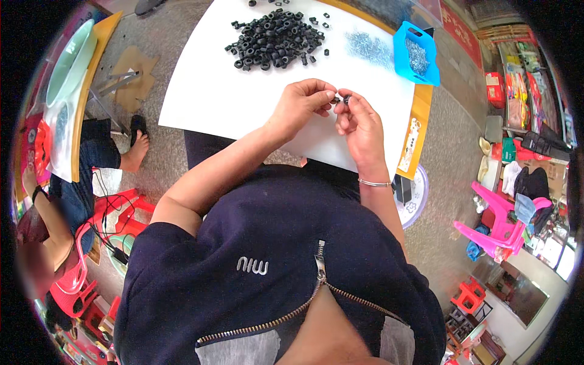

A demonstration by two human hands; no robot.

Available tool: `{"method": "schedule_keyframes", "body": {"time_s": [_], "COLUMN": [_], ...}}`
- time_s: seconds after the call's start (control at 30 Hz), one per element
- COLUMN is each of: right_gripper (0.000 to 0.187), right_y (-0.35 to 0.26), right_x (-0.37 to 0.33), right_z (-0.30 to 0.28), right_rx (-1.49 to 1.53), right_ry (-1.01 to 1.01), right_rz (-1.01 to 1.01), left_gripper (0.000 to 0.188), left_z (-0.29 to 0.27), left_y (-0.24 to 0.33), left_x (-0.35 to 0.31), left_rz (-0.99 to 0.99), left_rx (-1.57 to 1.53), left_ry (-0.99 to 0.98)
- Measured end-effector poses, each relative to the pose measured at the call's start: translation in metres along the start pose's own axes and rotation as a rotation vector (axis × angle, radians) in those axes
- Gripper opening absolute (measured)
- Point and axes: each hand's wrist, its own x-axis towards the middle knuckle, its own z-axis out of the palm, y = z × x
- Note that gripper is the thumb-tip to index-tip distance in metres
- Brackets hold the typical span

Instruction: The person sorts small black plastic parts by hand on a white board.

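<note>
Black ring [347, 97] between both hands' fingertips [336, 100]

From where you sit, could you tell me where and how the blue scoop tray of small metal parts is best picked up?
Probably by the handle slot at the far end of the blue scoop tray, coming from the right hand's side. It lies at the white board's right edge, open side up and loaded, so lift it level.

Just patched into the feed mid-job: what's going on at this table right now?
A person seated at a white table holds both hands together above it. The left hand and right hand each pinch a small black part between the fingertips. A pile of black rings lies farther back, beside loose metal bits and a blue scoop.
</note>
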Motion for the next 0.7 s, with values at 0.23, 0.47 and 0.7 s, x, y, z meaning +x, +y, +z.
{"method": "schedule_keyframes", "body": {"time_s": [0.23, 0.47, 0.7], "right_gripper": [0.029, 0.022, 0.018], "right_y": [0.012, 0.013, 0.015], "right_x": [0.012, 0.013, -0.004], "right_z": [-0.016, -0.021, -0.005], "right_rx": [0.316, 0.343, 0.081], "right_ry": [-0.057, -0.044, -0.024], "right_rz": [0.107, 0.076, 0.055], "left_gripper": [0.018, 0.019, 0.024], "left_z": [-0.021, -0.009, 0.001], "left_y": [-0.011, 0.006, 0.01], "left_x": [0.024, 0.017, -0.017], "left_rz": [0.403, 0.528, 0.212], "left_rx": [0.7, 0.748, 0.588], "left_ry": [0.11, -0.009, -0.108]}}
